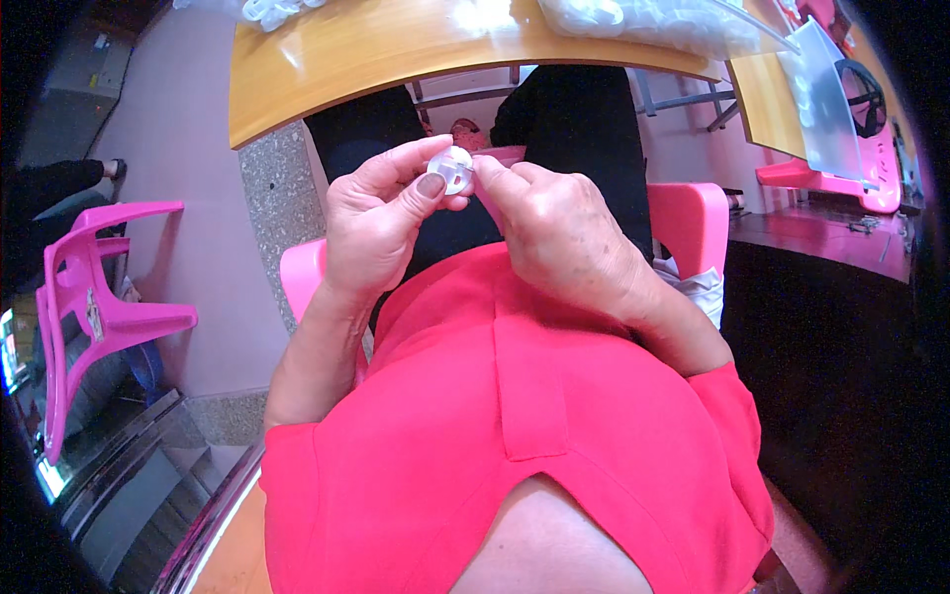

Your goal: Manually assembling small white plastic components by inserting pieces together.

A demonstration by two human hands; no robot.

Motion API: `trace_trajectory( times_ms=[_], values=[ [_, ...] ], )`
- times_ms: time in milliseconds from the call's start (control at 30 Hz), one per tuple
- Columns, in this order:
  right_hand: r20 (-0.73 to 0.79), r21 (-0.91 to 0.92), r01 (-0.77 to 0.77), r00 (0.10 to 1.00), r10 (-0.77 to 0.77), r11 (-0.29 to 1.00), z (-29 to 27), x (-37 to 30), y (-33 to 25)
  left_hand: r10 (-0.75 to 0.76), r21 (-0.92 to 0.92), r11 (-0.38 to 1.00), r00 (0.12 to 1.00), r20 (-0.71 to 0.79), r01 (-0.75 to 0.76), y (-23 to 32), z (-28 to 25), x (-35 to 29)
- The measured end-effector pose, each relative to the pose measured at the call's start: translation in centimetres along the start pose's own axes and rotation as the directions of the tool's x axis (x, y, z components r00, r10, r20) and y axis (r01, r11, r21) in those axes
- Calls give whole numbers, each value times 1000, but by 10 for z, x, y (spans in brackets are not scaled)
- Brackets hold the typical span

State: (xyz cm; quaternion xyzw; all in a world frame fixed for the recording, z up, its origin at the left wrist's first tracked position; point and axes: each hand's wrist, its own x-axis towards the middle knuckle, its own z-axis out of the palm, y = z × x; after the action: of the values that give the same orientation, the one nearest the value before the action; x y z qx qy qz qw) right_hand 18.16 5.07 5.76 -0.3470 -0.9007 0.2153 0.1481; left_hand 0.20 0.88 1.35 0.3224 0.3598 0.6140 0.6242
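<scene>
Both hands meet in front of the chest, each grip pinched on the same small round translucent white plastic piece (453, 168). The left hand (381, 233) clamps it between thumb and forefinger, the thumb pressed flat across its near face; the right hand (559, 233) closes its fingertips on the piece's right edge. The piece is held in the air above the lap, well clear of the curved wooden surface (396, 49) beyond.

It looks light and stiff, with a smooth shell that could slip, so the rim seems the safest hold.

More pale plastic parts in clear bags (643, 18) lie on that surface. A pink plastic chair (99, 297) stands to the left.
</scene>
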Motion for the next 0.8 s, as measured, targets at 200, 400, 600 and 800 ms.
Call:
trace_trajectory(
  times_ms=[200,400,600,800],
  values=[
    [67,-124,37,997,-29,992,-6,0,-4,33,77,996,999,39,-36,-2,-2,-1],
    [270,-119,83,962,-49,989,-23,7,-4,65,171,982,991,114,-84,-1,-5,-3],
    [373,207,116,909,-189,971,-35,21,16,78,236,964,976,203,-126,2,-5,-3],
    [328,201,75,934,-140,977,-26,18,18,44,164,983,976,215,-80,-1,-11,3]
  ],
)
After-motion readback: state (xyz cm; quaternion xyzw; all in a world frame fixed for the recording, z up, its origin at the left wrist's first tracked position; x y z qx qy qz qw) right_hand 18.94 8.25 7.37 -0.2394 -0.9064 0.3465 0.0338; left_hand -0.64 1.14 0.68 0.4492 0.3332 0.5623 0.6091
